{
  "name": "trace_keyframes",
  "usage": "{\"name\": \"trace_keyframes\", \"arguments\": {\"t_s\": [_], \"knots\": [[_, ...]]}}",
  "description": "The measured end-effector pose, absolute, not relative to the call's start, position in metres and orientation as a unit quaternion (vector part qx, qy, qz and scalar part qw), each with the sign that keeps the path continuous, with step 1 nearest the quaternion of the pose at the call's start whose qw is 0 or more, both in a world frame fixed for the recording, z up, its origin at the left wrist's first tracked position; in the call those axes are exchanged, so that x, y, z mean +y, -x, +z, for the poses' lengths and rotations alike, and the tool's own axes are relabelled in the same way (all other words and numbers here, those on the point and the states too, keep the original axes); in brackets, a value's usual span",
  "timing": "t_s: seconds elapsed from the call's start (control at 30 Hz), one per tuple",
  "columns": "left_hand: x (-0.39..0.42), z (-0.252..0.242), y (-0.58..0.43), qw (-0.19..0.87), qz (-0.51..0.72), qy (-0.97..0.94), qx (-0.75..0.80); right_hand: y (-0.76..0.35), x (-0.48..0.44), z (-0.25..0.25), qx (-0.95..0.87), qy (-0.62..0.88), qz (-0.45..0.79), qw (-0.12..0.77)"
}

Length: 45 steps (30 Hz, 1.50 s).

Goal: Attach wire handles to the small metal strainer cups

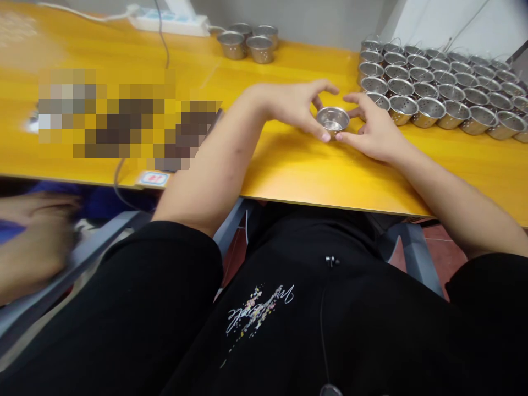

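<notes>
A small perforated metal cup (332, 122), its mouth facing up, is between my two hands near the middle of the yellow table. My left hand (297, 107) curves around its left side, thumb at the cup's front and index finger arched above the rim. From the right, my right hand (376, 127) grips it with the thumb low at the front and the fingers bent by the rim. No wire handle shows on this cup. The cup's underside is hidden, so I cannot tell whether it touches the table.
Rows of similar metal cups (429, 110), many with thin wire handles, fill the right rear of the yellow table (297, 176). Several more cups (260, 49) stand at the back near a white power strip (169, 21). Blurred-out items and another person's arm (33, 242) are at left.
</notes>
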State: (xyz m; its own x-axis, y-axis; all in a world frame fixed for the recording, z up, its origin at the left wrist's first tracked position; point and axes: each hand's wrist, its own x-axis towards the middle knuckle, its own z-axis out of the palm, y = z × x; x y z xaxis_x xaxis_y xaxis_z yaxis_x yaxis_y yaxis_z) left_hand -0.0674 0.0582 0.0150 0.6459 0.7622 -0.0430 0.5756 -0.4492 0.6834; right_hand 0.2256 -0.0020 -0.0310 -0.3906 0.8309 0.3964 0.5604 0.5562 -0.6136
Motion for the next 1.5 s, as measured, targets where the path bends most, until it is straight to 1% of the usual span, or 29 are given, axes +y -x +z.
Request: {"name": "trace_keyframes", "arguments": {"t_s": [0.07,0.13,0.27,0.33,0.4,0.5,0.6,0.73,1.03,1.3,1.5], "knots": [[0.068,0.003,0.064,0.301,0.163,-0.873,0.348,-0.225,0.0,-0.033,-0.808,0.424,0.218,0.347],[0.07,-0.002,0.061,0.288,0.181,-0.881,0.328,-0.225,0.001,-0.033,-0.804,0.42,0.242,0.343],[0.054,0.018,0.071,0.267,0.141,-0.846,0.439,-0.225,-0.006,-0.019,-0.782,0.46,0.226,0.356],[0.045,0.032,0.084,0.194,0.204,-0.817,0.504,-0.223,-0.014,-0.009,-0.765,0.486,0.211,0.366],[0.04,0.04,0.095,0.156,0.255,-0.79,0.535,-0.219,-0.021,-0.001,-0.755,0.493,0.2,0.383],[0.04,0.039,0.096,0.193,0.248,-0.772,0.553,-0.216,-0.025,0.003,-0.746,0.5,0.191,0.397],[0.042,0.032,0.081,0.236,0.241,-0.778,0.53,-0.216,-0.021,0.0,-0.736,0.51,0.185,0.405],[0.039,0.031,0.065,0.26,0.233,-0.796,0.495,-0.218,-0.017,-0.002,-0.728,0.512,0.181,0.418],[0.034,0.033,0.067,0.256,0.278,-0.789,0.484,-0.217,-0.02,-0.001,-0.74,0.511,0.189,0.394],[0.051,0.025,0.064,0.19,0.344,-0.76,0.517,-0.218,-0.017,-0.003,-0.76,0.491,0.177,0.388],[0.051,0.02,0.068,0.195,0.341,-0.772,0.5,-0.219,-0.015,-0.008,-0.778,0.492,0.143,0.364]]}}
